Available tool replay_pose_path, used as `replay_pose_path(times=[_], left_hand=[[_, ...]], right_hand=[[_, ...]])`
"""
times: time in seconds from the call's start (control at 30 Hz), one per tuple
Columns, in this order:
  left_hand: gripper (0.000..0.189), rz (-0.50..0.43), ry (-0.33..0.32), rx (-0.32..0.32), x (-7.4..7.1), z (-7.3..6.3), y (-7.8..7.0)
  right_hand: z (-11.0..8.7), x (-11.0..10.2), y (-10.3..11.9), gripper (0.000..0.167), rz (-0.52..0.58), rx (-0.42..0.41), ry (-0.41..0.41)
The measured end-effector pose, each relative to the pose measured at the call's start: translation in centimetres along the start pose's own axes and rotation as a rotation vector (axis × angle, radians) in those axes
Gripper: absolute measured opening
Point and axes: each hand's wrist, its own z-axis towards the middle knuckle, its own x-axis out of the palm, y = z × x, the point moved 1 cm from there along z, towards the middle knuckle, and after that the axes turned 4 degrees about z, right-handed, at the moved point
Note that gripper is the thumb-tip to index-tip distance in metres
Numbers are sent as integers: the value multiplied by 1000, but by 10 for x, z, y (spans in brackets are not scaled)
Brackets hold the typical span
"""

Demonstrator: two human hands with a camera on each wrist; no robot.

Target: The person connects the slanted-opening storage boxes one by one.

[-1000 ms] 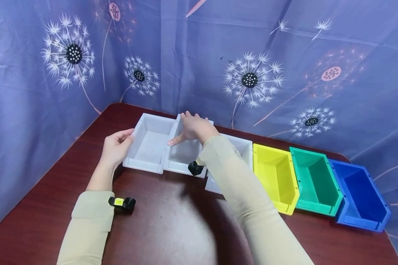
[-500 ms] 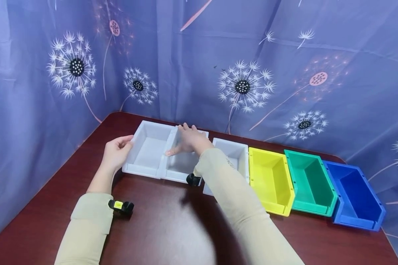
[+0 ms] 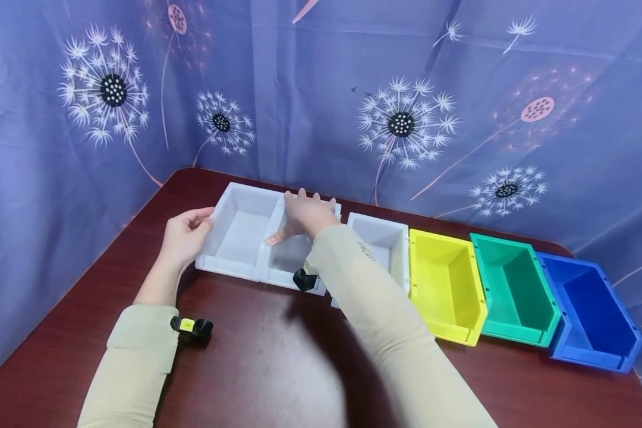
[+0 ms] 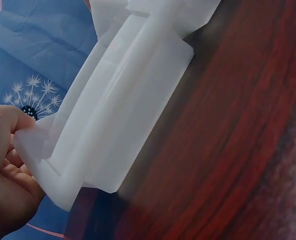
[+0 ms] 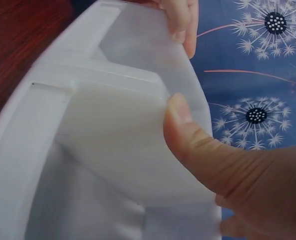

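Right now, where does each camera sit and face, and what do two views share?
Head: head-worn, facing forward and down at the dark red wooden table; left hand, right hand and beige sleeves show.
Left wrist: wrist-worn, facing the leftmost white plastic bin; left hand shows.
Right wrist: wrist-worn, facing into the second white plastic bin; right thumb shows, left fingers beyond.
Shared: both wrist views show the leftmost bin and blue dandelion-print curtain.

Beige sleeves [image 3: 387,315] carry black wrist cameras [image 3: 199,330].

Smooth white plastic bins [image 3: 239,235], glossy wood-grain tabletop [image 3: 251,368], creased matt cloth backdrop [image 3: 310,77], matt fabric sleeves [image 3: 131,356]
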Motion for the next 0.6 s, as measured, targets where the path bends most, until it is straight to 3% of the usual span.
replay_pose_path(times=[0.2, 0.43, 0.6], left_hand=[[36, 8, -9, -15, 5, -1, 2], [37, 47, 25, -44, 1, -2, 1], [38, 95, 73, -30, -8, 0, -12]], right_hand=[[-1, 13, -10, 119, 41, -43, -9], [5, 43, -37, 109, 47, -194, -262], [-6, 41, -47, 93, 263, -277, -383]])
